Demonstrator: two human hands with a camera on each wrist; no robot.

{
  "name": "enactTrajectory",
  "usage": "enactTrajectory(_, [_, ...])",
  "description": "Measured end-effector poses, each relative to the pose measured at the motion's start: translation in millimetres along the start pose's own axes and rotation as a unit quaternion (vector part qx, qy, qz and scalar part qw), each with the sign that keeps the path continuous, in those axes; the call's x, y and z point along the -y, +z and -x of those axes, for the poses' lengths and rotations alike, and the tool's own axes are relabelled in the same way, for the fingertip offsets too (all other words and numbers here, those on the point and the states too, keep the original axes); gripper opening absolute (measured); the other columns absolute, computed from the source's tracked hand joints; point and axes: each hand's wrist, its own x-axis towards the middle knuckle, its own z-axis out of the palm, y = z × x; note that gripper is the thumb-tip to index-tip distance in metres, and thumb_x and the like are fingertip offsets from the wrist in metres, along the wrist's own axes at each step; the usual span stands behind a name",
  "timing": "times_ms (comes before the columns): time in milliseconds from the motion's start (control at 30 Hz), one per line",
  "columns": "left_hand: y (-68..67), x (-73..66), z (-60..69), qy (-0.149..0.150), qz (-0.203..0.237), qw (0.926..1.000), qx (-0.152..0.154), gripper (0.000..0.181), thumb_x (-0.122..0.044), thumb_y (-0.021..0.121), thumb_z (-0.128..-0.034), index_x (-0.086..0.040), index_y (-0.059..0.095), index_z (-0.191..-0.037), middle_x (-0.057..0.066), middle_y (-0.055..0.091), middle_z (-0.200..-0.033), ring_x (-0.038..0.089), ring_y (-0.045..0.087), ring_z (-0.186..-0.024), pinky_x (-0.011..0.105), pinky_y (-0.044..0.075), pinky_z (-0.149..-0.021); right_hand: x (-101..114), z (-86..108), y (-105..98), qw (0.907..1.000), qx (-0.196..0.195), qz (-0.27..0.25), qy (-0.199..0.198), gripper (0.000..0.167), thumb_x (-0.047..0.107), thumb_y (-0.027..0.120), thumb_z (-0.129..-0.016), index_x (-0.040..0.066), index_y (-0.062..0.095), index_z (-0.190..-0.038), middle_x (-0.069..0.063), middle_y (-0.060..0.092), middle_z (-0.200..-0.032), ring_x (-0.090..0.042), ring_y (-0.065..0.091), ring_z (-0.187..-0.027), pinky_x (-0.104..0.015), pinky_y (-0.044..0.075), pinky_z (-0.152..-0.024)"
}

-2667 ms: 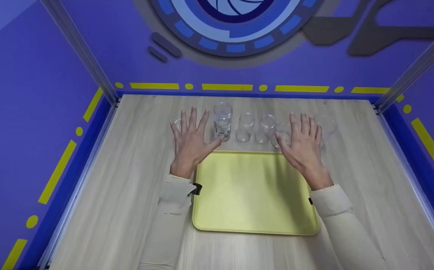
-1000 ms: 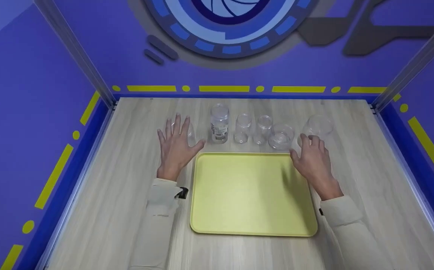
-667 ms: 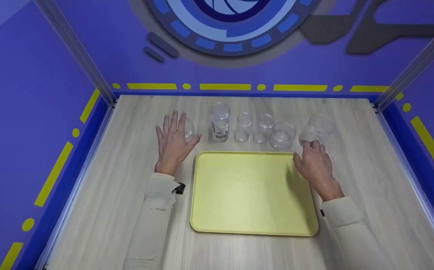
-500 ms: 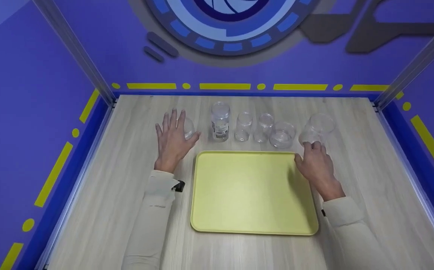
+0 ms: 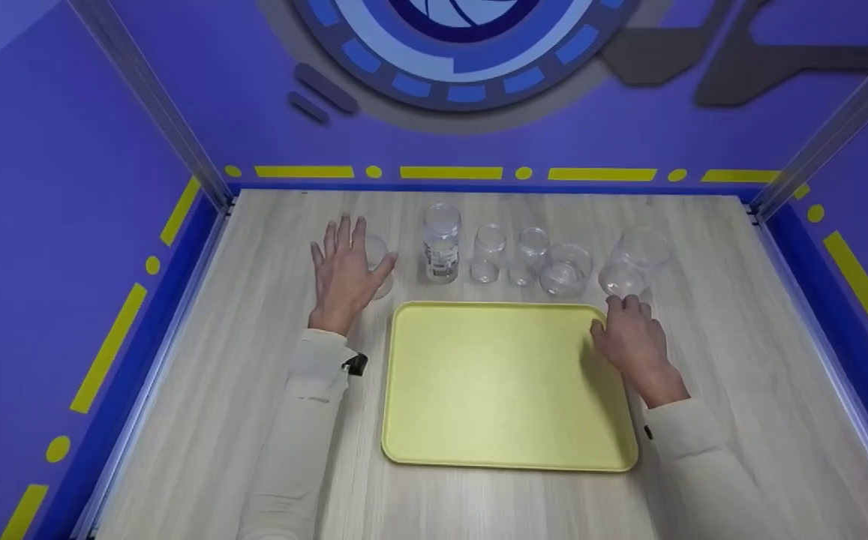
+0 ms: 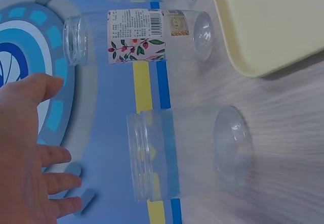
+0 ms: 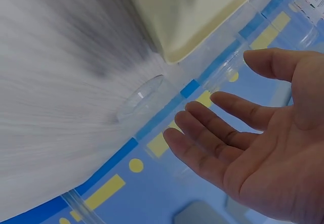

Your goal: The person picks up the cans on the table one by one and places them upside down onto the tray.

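My left hand [image 5: 343, 281] hovers with spread fingers beside and partly over a clear wide-mouthed jar [image 5: 378, 253]. In the left wrist view that jar [image 6: 195, 153] stands apart from the fingers, with nothing in the palm. To its right is a taller clear bottle [image 5: 442, 244] whose label [image 6: 136, 34] carries a flower print and barcode. My right hand [image 5: 635, 345], fingers loosely bent, is over the right rear corner of a yellow tray [image 5: 509, 382]. It holds nothing, and a large clear jar [image 5: 644, 259] stands just beyond its fingertips. The right wrist view shows the jar's base [image 7: 142, 98].
Two slim clear jars [image 5: 488, 251] and a short, wide clear jar [image 5: 565, 271] stand in the same row behind the tray. A wood-grain table [image 5: 201, 375] carries everything. Blue printed panels [image 5: 464, 142] close off the back and sides.
Both hands were raised over the row of jars. My left hand has shifted left; my right hand has come down and back toward the tray corner, fingers bending. The jars and tray stay put.
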Motion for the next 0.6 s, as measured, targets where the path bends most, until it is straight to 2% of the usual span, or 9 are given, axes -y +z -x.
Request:
enactTrajectory(133, [-0.7,0.5,-3.3,-0.001,-0.011,0.9999,0.009,0.091,-0.06,0.057,-0.1012,-0.002,0.03,-0.166,0.022,0.023,-0.172,0.041,0.014,-0.16,0.071,0.01,-0.122,-2.8,3.0,1.6,0.9999,-0.001,0.01,-0.004,0.042,0.014,0.064,-0.097,-0.021,0.056,-0.118,-0.039,0.057,-0.103,-0.058,0.057,-0.095,-0.069,0.051,-0.069])
enactTrajectory(400, [-3.1,0.8,-8.6,0.002,-0.024,0.9995,0.019,0.091,-0.058,0.061,-0.1003,0.002,0.033,-0.164,0.025,0.027,-0.17,0.044,0.018,-0.158,0.072,0.016,-0.121,-7.3,7.9,3.3,0.9993,0.028,0.024,0.007,0.032,0.015,0.061,-0.097,-0.016,0.057,-0.102,-0.034,0.055,-0.096,-0.055,0.055,-0.09,-0.067,0.05,-0.067])
enactTrajectory(600, [-3.0,2.8,-11.5,-0.008,-0.009,0.9993,0.035,0.095,-0.057,0.063,-0.0993,0.004,0.029,-0.164,0.026,0.025,-0.17,0.044,0.018,-0.158,0.07,0.015,-0.122,-9.3,13.2,6.2,0.9991,0.036,0.018,0.016,0.028,0.014,0.062,-0.096,-0.013,0.055,-0.095,-0.032,0.053,-0.092,-0.054,0.055,-0.087,-0.067,0.05,-0.066])
